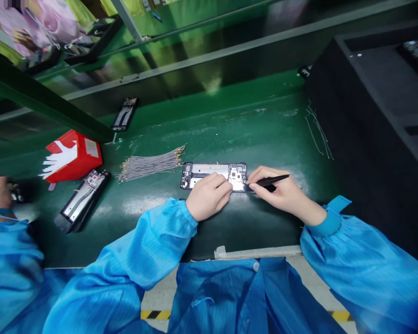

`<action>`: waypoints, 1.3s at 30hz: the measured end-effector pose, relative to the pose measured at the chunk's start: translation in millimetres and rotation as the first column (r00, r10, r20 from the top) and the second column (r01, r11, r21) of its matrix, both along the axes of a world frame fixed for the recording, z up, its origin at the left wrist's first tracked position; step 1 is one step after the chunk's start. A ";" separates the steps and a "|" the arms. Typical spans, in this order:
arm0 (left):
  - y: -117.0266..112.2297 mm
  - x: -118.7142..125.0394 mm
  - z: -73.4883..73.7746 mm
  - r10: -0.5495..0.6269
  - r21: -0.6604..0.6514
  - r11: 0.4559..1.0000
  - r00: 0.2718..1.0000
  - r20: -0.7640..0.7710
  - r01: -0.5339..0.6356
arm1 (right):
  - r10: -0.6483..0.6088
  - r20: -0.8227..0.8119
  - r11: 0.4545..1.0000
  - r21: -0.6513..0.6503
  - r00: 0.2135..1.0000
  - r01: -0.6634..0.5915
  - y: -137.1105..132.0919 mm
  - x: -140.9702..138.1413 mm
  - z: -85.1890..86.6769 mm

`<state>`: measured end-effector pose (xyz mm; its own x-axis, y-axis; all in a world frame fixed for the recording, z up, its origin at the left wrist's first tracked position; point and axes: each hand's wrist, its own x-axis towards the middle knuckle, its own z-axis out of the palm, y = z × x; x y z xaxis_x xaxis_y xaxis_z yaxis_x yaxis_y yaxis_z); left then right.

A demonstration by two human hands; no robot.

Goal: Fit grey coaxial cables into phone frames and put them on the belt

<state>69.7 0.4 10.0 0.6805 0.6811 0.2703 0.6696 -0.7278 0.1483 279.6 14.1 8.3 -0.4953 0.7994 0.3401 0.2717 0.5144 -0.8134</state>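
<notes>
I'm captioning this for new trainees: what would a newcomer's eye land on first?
Probably the bright red box with white strips, at left on the green bench, and the splayed bundle of grey wires between it and the opened phone. Nearer the middle, the left hand rests on that phone while the right hand holds a slim black tool at the phone's right end.
</notes>
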 end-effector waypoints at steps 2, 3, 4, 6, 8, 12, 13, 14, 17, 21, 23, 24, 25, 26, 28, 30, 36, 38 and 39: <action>-0.1 -0.3 0.0 0.004 0.001 1.000 1.000 0.005 -0.004 | -0.007 0.005 1.000 0.000 1.000 0.007 0.3 0.3 0.8; -0.2 -0.3 0.1 0.006 0.004 1.000 1.000 0.007 -0.006 | -0.008 0.007 1.000 0.000 1.000 0.008 0.3 0.4 1.2; -0.2 -0.3 0.3 0.010 0.008 1.000 1.000 0.012 -0.010 | -0.008 0.008 1.000 -0.002 1.000 0.008 0.2 0.5 1.5; -0.2 0.0 0.3 0.013 0.013 1.000 1.000 0.019 -0.014 | -0.007 0.010 1.000 -0.009 1.000 0.007 -0.3 0.7 2.2; -0.2 0.3 -0.2 0.017 0.012 1.000 1.000 0.023 -0.018 | -0.001 0.011 1.000 -0.021 1.000 0.002 -1.1 1.1 2.6; 0.2 1.0 -2.0 0.029 0.004 1.000 0.999 0.023 -0.029 | 0.004 0.022 0.999 -0.041 1.000 -0.003 -1.8 1.5 2.6; 0.3 1.0 -2.3 0.027 0.003 1.000 0.999 0.022 -0.027 | 0.003 0.025 0.999 -0.043 1.000 -0.002 -1.7 1.5 2.6; 0.4 1.0 -2.4 0.023 0.005 1.000 1.000 0.019 -0.023 | 0.003 0.028 0.999 -0.044 1.000 -0.002 -1.5 1.4 2.6; 0.7 0.4 -2.5 0.008 0.009 1.000 1.000 0.008 -0.008 | 0.002 0.027 0.999 -0.044 1.000 -0.001 -1.1 0.8 3.1; 0.4 -0.5 -2.0 0.000 0.009 1.000 1.000 0.002 0.000 | -0.001 0.025 0.999 -0.040 1.000 0.002 -0.9 0.3 4.2; 0.2 -0.7 -1.8 -0.004 0.013 1.000 1.000 0.005 0.004 | 0.002 0.028 0.999 -0.042 1.000 0.000 -0.9 0.3 4.5; 0.1 -0.7 -1.6 -0.007 0.015 1.000 1.000 0.007 0.007 | 0.003 0.028 0.999 -0.043 1.000 -0.002 -1.0 0.3 4.6; 0.1 -0.7 -1.5 -0.009 0.017 1.000 1.000 0.009 0.008 | 0.005 0.028 0.999 -0.044 1.000 -0.004 -1.0 0.3 4.7; 0.0 -0.7 -1.4 -0.009 0.019 1.000 1.000 0.010 0.009 | 0.005 0.026 0.999 -0.044 1.000 -0.004 -1.1 0.3 4.7; 0.0 -0.7 -1.2 -0.010 0.022 1.000 1.000 0.010 0.010 | 0.008 0.023 0.999 -0.044 1.000 -0.007 -1.2 0.4 4.7; 0.1 -0.6 -1.0 -0.010 0.024 1.000 1.000 0.008 0.010 | 0.011 0.022 0.999 -0.041 1.000 -0.010 -1.2 0.7 4.2; 0.9 -0.4 -0.7 -0.009 0.014 1.000 1.000 0.001 0.009 | 0.072 0.002 0.997 -0.005 0.997 -0.072 -2.9 2.8 1.0; 1.2 -0.2 -0.3 -0.011 0.011 1.000 1.000 -0.001 0.011 | 0.098 0.027 0.994 0.041 0.995 -0.099 -4.2 3.1 1.0; 1.3 -0.1 0.0 -0.012 0.011 1.000 1.000 -0.003 0.012 | 0.106 0.045 0.992 0.062 0.993 -0.108 -4.9 3.0 1.4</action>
<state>69.6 1.7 10.0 0.6894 0.6699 0.2757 0.6611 -0.7374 0.1385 282.6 9.1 9.7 -0.5914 0.7182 0.3666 0.2451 0.5932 -0.7668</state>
